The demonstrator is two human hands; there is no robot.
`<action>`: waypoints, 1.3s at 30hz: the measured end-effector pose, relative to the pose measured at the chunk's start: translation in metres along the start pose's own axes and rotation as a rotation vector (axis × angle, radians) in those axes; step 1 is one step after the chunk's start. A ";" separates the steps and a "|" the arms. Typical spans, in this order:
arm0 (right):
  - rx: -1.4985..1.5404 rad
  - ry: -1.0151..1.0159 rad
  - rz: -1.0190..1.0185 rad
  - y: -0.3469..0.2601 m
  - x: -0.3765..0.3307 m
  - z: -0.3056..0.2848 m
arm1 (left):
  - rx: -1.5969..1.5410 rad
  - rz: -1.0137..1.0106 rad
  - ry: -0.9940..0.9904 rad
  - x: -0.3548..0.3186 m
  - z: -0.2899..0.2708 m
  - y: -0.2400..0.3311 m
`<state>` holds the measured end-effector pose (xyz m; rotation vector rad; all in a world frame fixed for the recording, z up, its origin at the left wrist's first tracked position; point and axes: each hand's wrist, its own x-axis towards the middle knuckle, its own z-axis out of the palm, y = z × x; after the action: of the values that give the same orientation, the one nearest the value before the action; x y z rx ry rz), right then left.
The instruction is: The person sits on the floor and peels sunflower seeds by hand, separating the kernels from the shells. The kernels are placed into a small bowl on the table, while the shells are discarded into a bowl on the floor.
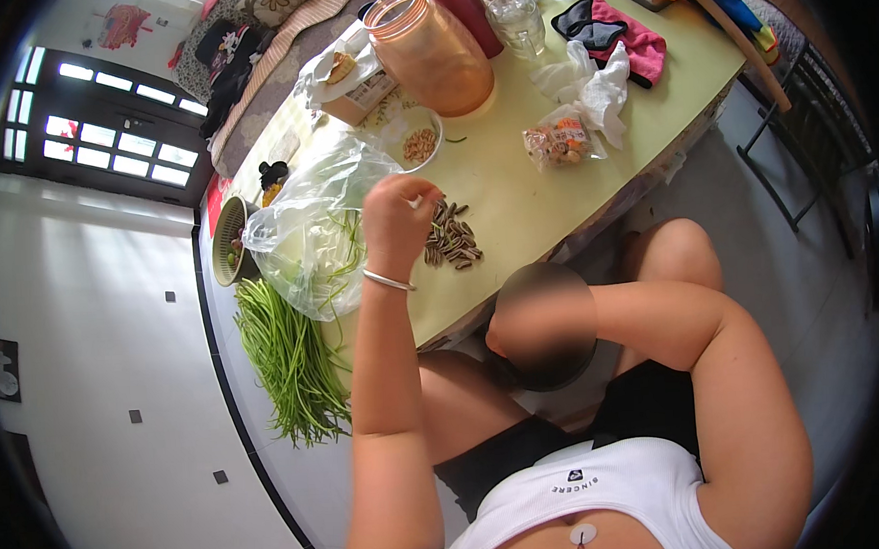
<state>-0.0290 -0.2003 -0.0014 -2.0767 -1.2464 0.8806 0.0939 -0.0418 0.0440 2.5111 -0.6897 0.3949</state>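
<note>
Striped, glossy seed pile beneath left hand, fingertips pinched narrow; right hand hidden, grip untellable.

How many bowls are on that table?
2 that I can see: a small white bowl beside the big orange jar, and a dark bowl at the table's left end. Others may hide behind the plastic bag.

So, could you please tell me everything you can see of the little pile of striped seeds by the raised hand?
The small pile of dark, pale-striped seeds lies loose on the pale yellow-green tabletop, near its front edge. The seeds are slim, pointed and heaped unevenly, a few scattered at the rim. The left hand, wearing a silver bangle, hovers just beside it, fingers pinched together above the pile's upper end; what they hold cannot be made out.
</note>
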 end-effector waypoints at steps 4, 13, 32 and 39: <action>0.256 -0.016 -0.052 0.018 0.008 -0.006 | 0.112 0.078 -0.025 -0.020 0.020 0.004; 0.904 0.960 0.113 0.055 0.001 -0.053 | 0.087 0.081 0.065 -0.025 0.034 0.005; 0.949 1.271 0.117 0.053 0.017 -0.045 | 0.032 0.128 0.216 -0.038 0.032 0.046; 1.043 1.173 0.014 0.057 0.013 -0.051 | -0.047 0.045 0.184 -0.042 0.031 0.047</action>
<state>0.0454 -0.2183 -0.0140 -1.2697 -0.0485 0.0928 0.0384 -0.0764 0.0203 2.3814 -0.6753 0.6102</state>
